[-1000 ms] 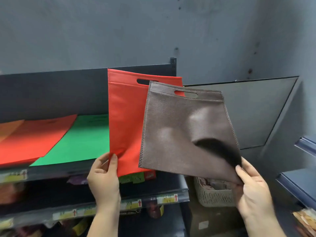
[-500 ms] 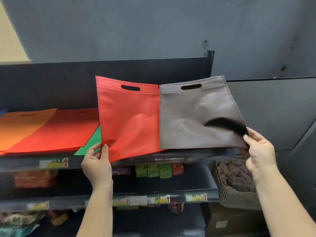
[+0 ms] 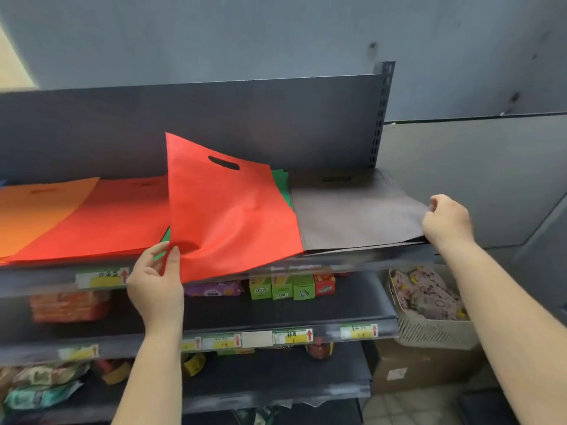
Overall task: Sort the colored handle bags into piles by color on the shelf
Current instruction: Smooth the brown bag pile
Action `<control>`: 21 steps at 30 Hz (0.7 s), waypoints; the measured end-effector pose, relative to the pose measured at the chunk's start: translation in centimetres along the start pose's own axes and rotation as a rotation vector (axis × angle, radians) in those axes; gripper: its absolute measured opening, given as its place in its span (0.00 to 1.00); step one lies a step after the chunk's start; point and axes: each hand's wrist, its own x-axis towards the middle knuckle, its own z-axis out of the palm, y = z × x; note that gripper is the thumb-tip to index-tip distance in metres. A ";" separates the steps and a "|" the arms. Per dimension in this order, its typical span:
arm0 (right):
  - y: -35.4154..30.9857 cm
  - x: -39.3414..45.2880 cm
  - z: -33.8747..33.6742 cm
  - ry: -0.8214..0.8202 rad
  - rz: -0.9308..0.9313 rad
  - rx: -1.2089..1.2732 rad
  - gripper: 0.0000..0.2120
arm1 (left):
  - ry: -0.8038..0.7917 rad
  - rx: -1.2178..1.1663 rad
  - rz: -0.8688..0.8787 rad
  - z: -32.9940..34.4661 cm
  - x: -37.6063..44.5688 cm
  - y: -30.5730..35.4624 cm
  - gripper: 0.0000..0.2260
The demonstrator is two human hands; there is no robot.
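My left hand (image 3: 155,282) pinches the lower left corner of a red handle bag (image 3: 227,216), which tilts up over the top shelf (image 3: 337,259). My right hand (image 3: 446,220) grips the right corner of a grey-brown bag (image 3: 352,210) that lies flat at the shelf's right end. A green bag (image 3: 283,187) lies under the held red one, only slivers showing. Further left, a red pile (image 3: 104,219) and an orange pile (image 3: 33,207) lie flat on the same shelf.
The shelf's dark back panel (image 3: 214,124) and an upright post (image 3: 382,111) stand behind the bags. Lower shelves hold boxes (image 3: 282,288) and snack packets (image 3: 40,384). A white basket (image 3: 429,311) of packets sits on a cardboard box at the lower right.
The grey-brown bag went from hanging upright in my right hand to lying flat on the shelf's right end. The red bag tipped lower toward the shelf, over the green bag.
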 end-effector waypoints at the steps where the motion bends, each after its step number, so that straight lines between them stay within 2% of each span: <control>1: -0.4 -0.5 0.0 0.018 -0.066 -0.058 0.18 | 0.009 0.004 0.020 -0.6 -0.1 0.1 0.03; 4: -3.3 -3.3 0.4 0.079 -0.365 0.015 0.16 | 0.068 -0.018 0.039 -2.6 -0.3 1.2 0.03; 5: -4.7 -4.5 0.7 0.042 -0.439 0.097 0.15 | 0.084 -0.027 0.038 -3.3 -0.3 1.6 0.01; 7: -7.7 -7.0 1.4 -0.107 -0.518 0.283 0.13 | 0.141 -0.057 0.041 -4.7 -0.4 2.5 0.06; 11: -13.1 -11.5 3.6 -0.417 -0.521 0.495 0.14 | 0.209 -0.181 0.017 -7.6 0.2 3.8 0.05; 13: -15.2 -13.1 5.2 -0.487 -0.511 0.494 0.17 | 0.214 -0.262 0.009 -8.9 1.0 4.1 0.05; 17: -19.4 -14.4 8.0 -0.460 -0.450 0.561 0.15 | 0.240 -0.359 -0.004 -11.2 4.4 3.4 0.06; 21: -24.3 -15.1 10.0 -0.393 -0.438 0.673 0.12 | 0.138 -0.323 -0.006 -13.8 9.7 1.2 0.08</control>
